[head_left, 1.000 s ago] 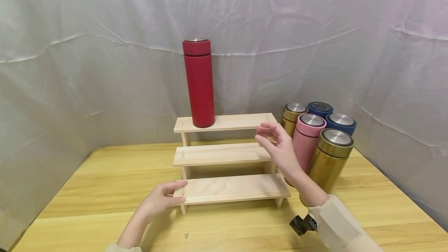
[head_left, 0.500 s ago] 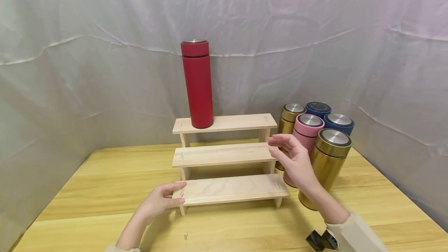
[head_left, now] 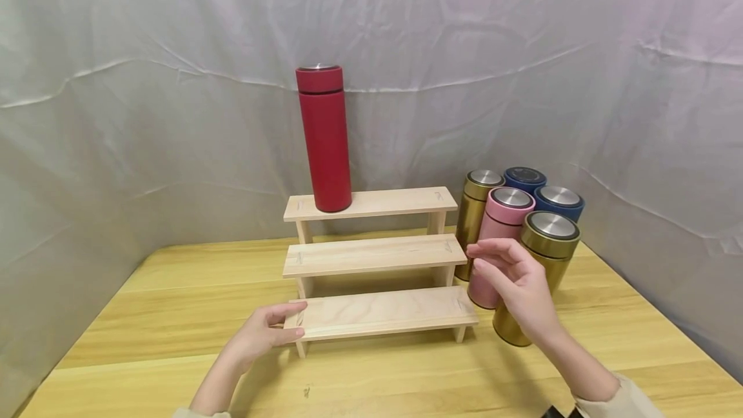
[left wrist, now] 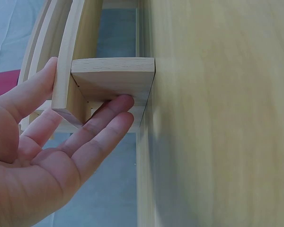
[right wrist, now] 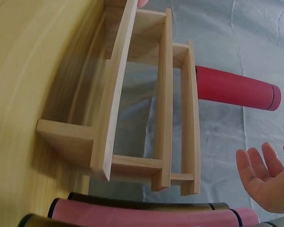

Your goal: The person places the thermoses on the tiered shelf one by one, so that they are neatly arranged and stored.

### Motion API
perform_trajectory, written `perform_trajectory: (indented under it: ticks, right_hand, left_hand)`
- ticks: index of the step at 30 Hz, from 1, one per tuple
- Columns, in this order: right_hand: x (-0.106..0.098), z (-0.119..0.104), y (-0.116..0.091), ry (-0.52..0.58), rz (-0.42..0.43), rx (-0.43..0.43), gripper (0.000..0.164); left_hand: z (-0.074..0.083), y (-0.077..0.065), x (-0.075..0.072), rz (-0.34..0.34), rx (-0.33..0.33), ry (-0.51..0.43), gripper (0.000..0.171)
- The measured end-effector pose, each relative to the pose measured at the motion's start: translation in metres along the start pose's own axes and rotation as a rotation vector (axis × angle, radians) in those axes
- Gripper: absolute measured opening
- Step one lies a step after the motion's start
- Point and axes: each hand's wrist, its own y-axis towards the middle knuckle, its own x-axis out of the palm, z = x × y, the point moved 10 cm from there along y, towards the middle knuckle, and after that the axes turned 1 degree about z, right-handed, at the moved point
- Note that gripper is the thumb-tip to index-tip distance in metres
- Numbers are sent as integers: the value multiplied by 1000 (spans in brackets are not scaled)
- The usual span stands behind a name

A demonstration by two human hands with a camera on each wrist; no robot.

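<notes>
My left hand grips the left end of the lowest step of a three-tier wooden display stand. In the left wrist view, its thumb is on the board's top and two fingertips reach the leg underneath. A red thermos bottle stands upright on the left part of the top step. My right hand, fingers loosely curved and holding nothing, hovers in front of a pink thermos and a front gold thermos, partly covering both. Whether it touches them I cannot tell.
Behind the pink bottle stand another gold thermos and two blue ones, a rear one and a nearer one, close together right of the stand. The wooden table meets a grey cloth backdrop.
My right hand has moved right and down, away from the steps and toward the bottles. The left hand keeps its hold on the stand. The view has shifted slightly.
</notes>
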Motion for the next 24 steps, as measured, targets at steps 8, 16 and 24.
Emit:
perform_trajectory:
  ticks: [8, 16, 24]
  right_hand:
    - [-32, 20, -18, 46, 25, 5, 31]
    - [-13, -45, -22, 17, 44, 21, 22]
    - [0, -90, -28, -45, 84, 39, 15]
  left_hand:
    - [-2, 1, -1, 11, -11, -2, 53]
    - [-1, 1, -1, 6, -5, -9, 53]
    - [-2, 1, -1, 7, -9, -1, 53]
